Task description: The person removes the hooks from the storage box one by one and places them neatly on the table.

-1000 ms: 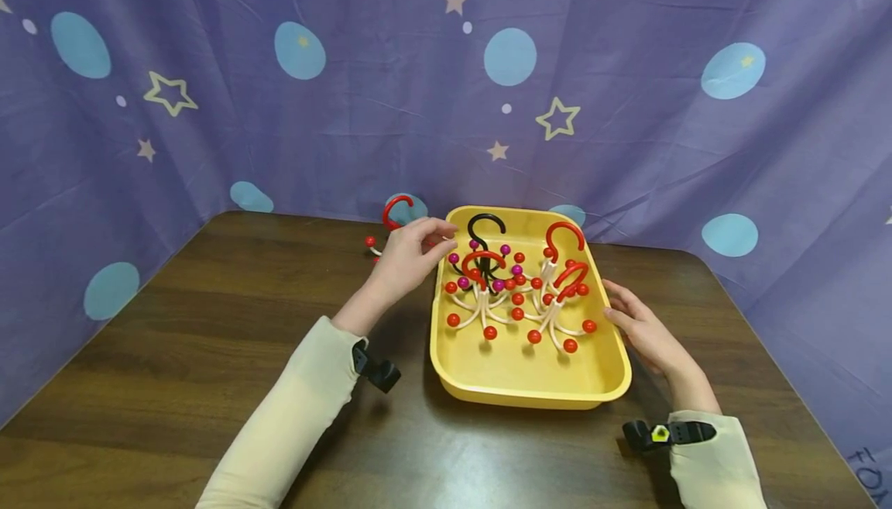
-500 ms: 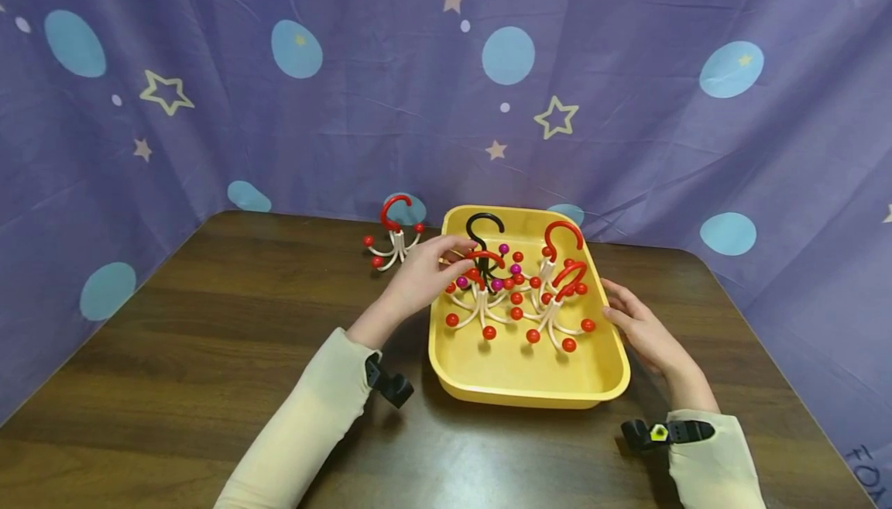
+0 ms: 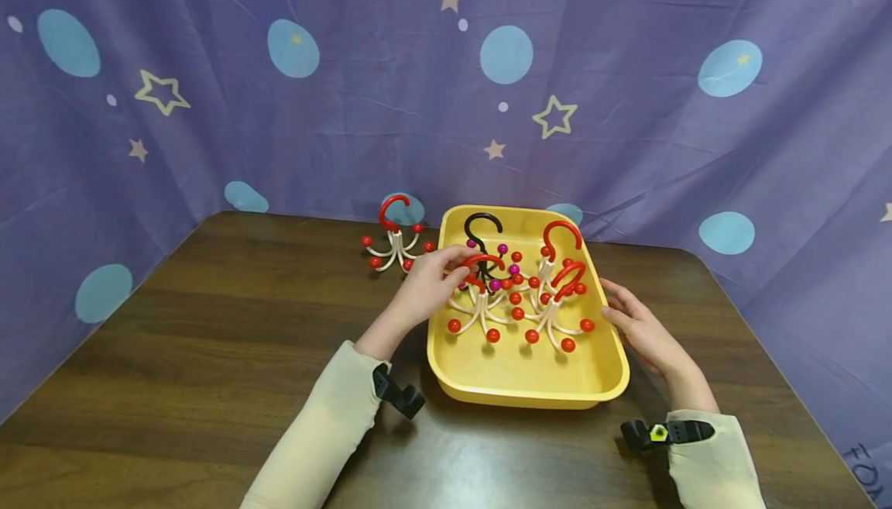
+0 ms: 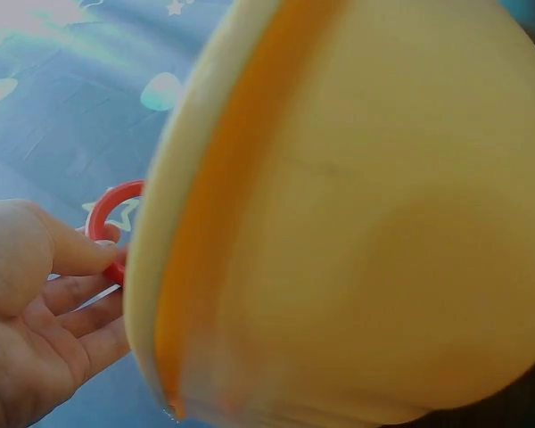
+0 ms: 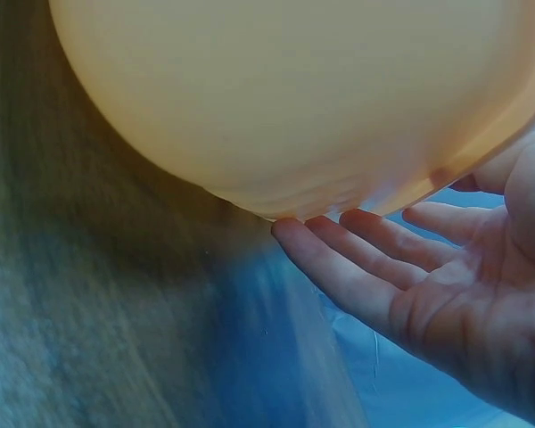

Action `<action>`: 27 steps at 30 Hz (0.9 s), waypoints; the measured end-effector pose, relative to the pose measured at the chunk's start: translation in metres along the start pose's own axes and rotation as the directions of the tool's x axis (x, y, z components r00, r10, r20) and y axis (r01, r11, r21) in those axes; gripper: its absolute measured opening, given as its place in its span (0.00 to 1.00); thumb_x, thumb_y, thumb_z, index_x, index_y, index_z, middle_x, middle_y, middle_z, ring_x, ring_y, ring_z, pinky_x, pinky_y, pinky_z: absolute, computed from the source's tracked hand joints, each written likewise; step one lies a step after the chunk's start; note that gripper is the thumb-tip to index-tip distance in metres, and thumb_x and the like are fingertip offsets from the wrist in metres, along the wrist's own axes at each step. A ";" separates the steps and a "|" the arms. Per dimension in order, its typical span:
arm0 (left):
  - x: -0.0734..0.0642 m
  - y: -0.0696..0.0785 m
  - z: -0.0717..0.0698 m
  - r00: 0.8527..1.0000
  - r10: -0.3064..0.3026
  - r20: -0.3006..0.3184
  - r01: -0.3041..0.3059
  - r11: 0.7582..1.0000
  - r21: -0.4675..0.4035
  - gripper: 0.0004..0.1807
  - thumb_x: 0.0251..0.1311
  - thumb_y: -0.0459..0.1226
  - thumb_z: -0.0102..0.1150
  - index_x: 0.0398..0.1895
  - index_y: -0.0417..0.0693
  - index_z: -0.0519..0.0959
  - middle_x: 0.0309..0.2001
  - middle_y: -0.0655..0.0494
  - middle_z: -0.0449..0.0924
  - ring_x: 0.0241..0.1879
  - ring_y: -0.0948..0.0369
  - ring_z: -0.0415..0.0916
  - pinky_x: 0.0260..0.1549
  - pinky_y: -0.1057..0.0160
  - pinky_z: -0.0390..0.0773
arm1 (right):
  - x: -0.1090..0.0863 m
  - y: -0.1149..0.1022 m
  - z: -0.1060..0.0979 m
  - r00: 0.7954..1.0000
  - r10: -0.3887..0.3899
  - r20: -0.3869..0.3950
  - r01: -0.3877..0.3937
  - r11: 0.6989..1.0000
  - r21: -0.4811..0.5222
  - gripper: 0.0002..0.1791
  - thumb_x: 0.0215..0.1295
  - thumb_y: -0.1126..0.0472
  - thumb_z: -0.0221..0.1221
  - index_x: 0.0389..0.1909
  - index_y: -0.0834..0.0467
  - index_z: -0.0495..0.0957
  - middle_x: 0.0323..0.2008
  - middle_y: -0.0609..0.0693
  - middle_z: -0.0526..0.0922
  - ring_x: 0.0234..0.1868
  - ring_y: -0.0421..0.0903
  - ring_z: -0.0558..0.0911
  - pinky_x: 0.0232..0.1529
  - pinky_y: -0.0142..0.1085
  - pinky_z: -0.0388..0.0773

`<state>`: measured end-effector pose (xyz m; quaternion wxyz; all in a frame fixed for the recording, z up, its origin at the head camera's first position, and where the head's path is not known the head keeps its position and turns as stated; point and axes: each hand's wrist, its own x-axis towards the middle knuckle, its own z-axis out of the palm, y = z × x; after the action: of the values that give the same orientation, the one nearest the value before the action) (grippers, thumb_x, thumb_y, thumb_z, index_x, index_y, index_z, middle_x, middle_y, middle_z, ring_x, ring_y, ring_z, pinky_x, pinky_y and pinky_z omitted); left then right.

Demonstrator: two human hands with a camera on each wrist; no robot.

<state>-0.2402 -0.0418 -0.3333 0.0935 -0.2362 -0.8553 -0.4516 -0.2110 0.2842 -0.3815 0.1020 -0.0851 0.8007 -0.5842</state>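
My left hand (image 3: 428, 284) reaches over the left rim of a yellow tray (image 3: 516, 373) and pinches the red hook of a hanger (image 3: 481, 304) with white curved arms tipped in red balls. In the left wrist view, thumb and fingers meet at that red hook (image 4: 102, 214); the tray wall hides the rest. Behind it stands a black-hooked hanger (image 3: 483, 222) with purple balls, partly covered by the hand. Two more red-hooked hangers fill the tray's right half, one farther back (image 3: 563, 234), one nearer (image 3: 550, 315). My right hand (image 3: 641, 331) touches the tray's right side with extended fingers.
One more red-hooked hanger (image 3: 396, 242) stands on the brown wooden table (image 3: 279, 323), left of the tray's back corner. A purple curtain (image 3: 390, 91) with stars and blue ovals hangs behind the table and along its sides.
My left hand has come rightward over the tray rim, away from the hanger on the table, and has taken hold of the front-left hanger's hook. That hanger has shifted slightly. My right hand stays put.
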 end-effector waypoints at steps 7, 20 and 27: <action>0.000 -0.001 0.003 1.000 -0.012 -0.007 0.012 1.000 -0.002 0.13 0.59 0.30 0.54 0.47 0.46 0.78 0.37 0.54 0.83 0.38 0.60 0.79 0.36 0.65 0.77 | -0.001 -0.002 0.000 1.000 -0.004 0.001 0.004 1.000 -0.012 0.31 0.71 0.61 0.40 0.69 0.62 0.39 0.62 0.72 0.55 0.51 0.53 0.73 0.43 0.42 0.78; -0.005 0.000 0.006 0.999 0.033 -0.017 -0.033 0.998 -0.044 0.13 0.59 0.30 0.54 0.47 0.46 0.78 0.36 0.52 0.83 0.35 0.62 0.80 0.34 0.68 0.78 | -0.002 -0.003 0.000 1.000 -0.004 0.007 0.004 1.000 -0.013 0.31 0.71 0.61 0.40 0.69 0.63 0.38 0.62 0.72 0.55 0.52 0.53 0.73 0.44 0.41 0.77; -0.006 0.007 -0.003 0.998 0.044 -0.047 -0.046 0.997 -0.054 0.14 0.59 0.32 0.54 0.49 0.46 0.77 0.37 0.51 0.83 0.36 0.60 0.80 0.30 0.67 0.75 | -0.004 -0.004 0.000 1.000 -0.013 0.011 0.013 1.000 0.003 0.32 0.71 0.61 0.40 0.70 0.63 0.38 0.62 0.73 0.54 0.51 0.51 0.74 0.43 0.38 0.77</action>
<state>-0.2319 -0.0424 -0.3283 0.1167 -0.2475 -0.8346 -0.4781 -0.2075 0.2837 -0.3771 0.1025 -0.0934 0.7987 -0.5856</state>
